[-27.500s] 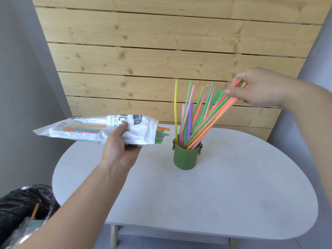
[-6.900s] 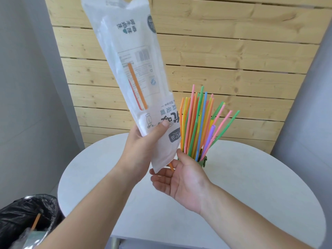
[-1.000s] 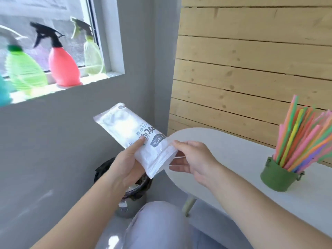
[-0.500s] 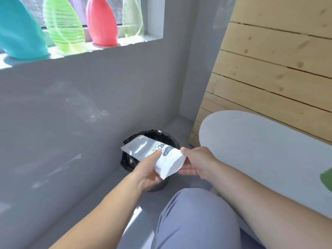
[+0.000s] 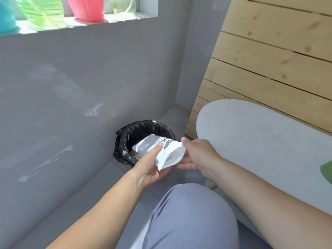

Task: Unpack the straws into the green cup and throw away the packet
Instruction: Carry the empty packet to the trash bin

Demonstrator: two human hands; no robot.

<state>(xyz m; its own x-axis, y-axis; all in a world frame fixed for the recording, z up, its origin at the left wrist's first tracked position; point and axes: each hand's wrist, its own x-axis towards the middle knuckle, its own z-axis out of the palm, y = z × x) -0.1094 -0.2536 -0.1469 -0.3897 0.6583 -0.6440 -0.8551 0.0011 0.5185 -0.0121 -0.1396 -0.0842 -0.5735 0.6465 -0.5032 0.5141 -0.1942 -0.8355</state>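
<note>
My knee (image 5: 188, 212) in grey-blue trousers fills the foreground as I lean toward the corner, both bare hands on the empty straw packet (image 5: 161, 150). My left hand (image 5: 150, 166) pinches the packet's near end, thumb on top and fingers underneath; my right hand (image 5: 197, 155) pinches the same end from the other side, at its right edge, with the lower fingers loosely spread. The white plastic packet runs lengthwise away from both grips, forward and to the left, and its far end appears to overhang the mouth of the black-lined bin (image 5: 142, 130) just beyond my hands. The left hand sits nearer the bin; the right is closer to the white table (image 5: 251, 137), which lies to the right of the grip. A sliver of the green cup (image 5: 326, 170) shows at the table's far right, well apart from the packet. Releasing looks like all that remains, though the near end sits short of the rim and could catch there.
</note>
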